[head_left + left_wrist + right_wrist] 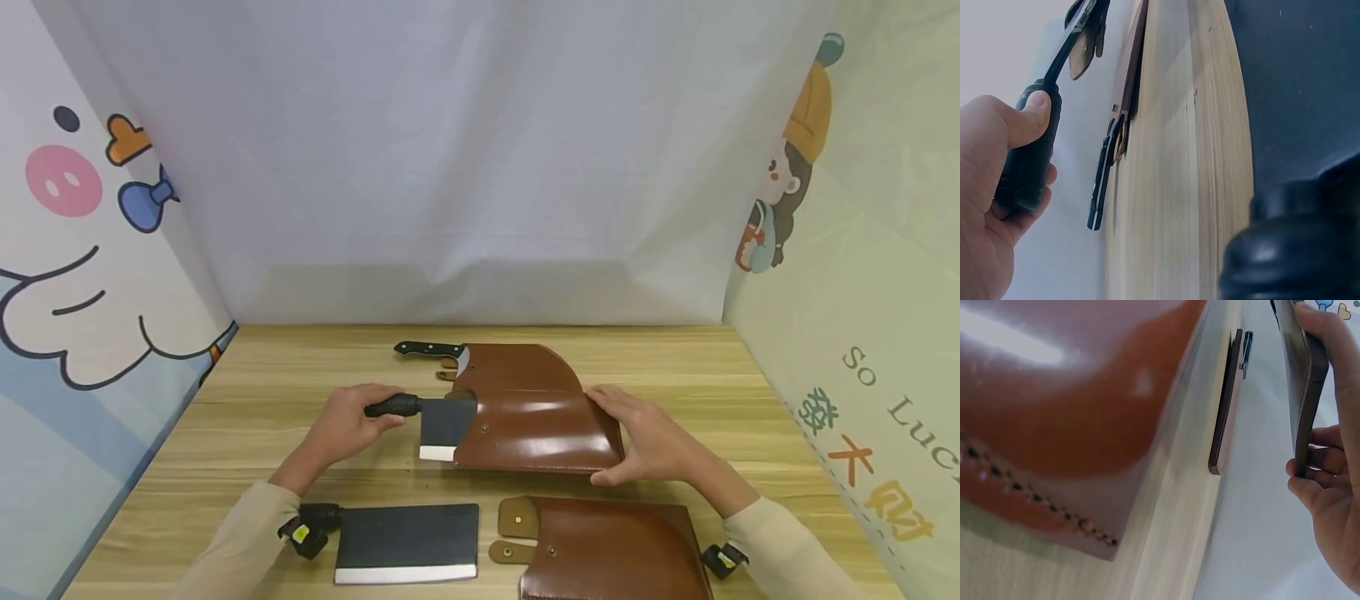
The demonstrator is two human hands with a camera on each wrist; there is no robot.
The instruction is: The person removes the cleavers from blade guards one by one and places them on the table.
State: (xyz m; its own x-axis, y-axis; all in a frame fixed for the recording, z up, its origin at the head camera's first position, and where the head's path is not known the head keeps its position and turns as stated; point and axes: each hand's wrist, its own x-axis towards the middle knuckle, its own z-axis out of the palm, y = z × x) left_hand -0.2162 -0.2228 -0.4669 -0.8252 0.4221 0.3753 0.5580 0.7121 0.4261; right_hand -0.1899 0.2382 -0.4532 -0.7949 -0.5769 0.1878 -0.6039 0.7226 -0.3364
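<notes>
My left hand (358,423) grips the black handle (393,405) of a cleaver, thumb along it in the left wrist view. Most of the dark blade (447,423) is inside a brown leather sheath (547,429); a short stretch with a bright edge shows at the sheath's mouth. At the sheath's other end my right hand (651,433) holds it by the edge, thumb at the lower corner and fingers at the upper side. The right wrist view shows the thumb and fingers around the sheath's edge (1313,394). Both are raised off the table.
Behind lies another brown sheath (517,362) holding a knife with a black riveted handle (429,348). In front are a bare cleaver (408,542) and a further brown sheath (615,546) with snap straps (517,518). All lie on a wooden table (247,400), with cloth walls around it.
</notes>
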